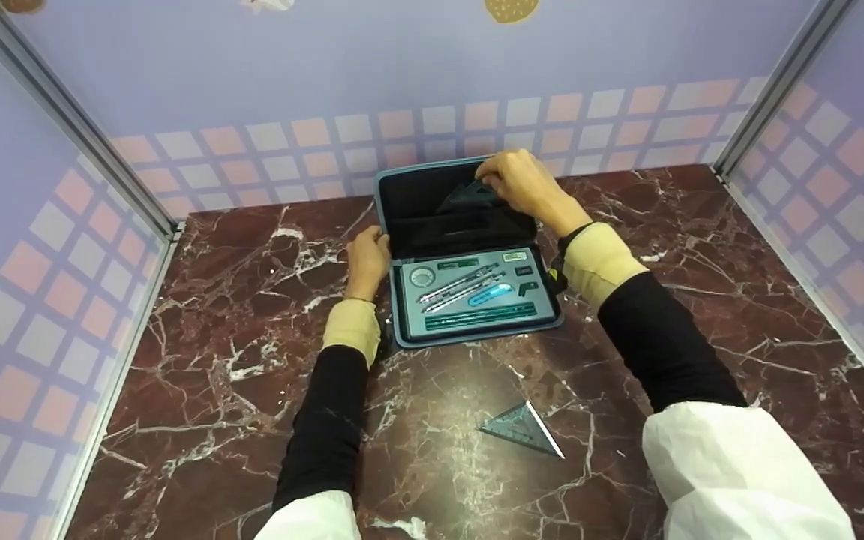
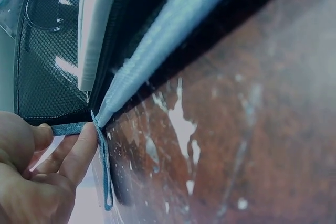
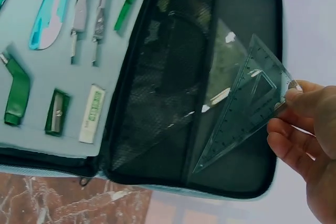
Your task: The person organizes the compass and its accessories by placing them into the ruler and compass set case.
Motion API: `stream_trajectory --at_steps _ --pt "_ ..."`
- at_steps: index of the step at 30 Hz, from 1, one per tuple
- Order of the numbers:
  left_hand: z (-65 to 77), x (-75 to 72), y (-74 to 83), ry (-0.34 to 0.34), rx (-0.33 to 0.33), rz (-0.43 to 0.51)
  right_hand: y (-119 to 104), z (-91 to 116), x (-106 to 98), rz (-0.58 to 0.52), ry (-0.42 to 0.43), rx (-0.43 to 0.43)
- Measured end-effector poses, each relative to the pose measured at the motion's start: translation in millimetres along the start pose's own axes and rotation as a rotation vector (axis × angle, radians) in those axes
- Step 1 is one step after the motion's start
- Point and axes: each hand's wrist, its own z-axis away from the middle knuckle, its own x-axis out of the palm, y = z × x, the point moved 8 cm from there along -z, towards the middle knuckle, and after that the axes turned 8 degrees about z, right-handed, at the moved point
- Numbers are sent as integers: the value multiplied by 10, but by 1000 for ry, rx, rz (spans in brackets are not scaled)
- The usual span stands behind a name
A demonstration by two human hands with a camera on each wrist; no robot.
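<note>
A zippered drawing-set case (image 1: 477,339) lies unfolded on the table, its lid (image 1: 411,196) leaning back toward the wall. My right hand (image 1: 526,184) pinches one corner of a clear triangular set square (image 3: 231,116), held in front of the lid's mesh pocket (image 3: 152,108). Part of another clear plastic piece (image 3: 224,56) shows at that pocket. At the case's left side, my left hand (image 1: 368,259) grips the teal edge of the lid (image 2: 68,128) between thumb and fingers. A second set square (image 1: 522,433) lies flat on the table in front of the case.
Held in the grey insert are two compasses (image 1: 458,285), a blue cutter (image 1: 490,295), green pencils (image 1: 481,315), a sharpener (image 3: 56,113) and an eraser (image 3: 92,114). Purple panels (image 1: 439,75) enclose the marbled table (image 1: 252,315) at the back and both sides.
</note>
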Motion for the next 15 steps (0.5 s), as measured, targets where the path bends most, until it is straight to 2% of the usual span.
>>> stream_trajectory --at_steps 6,15 --pt "10 -13 8 21 15 16 65 34 180 28 -2 32" --pt "-11 -4 22 24 25 24 15 -11 339 71 -68 58"
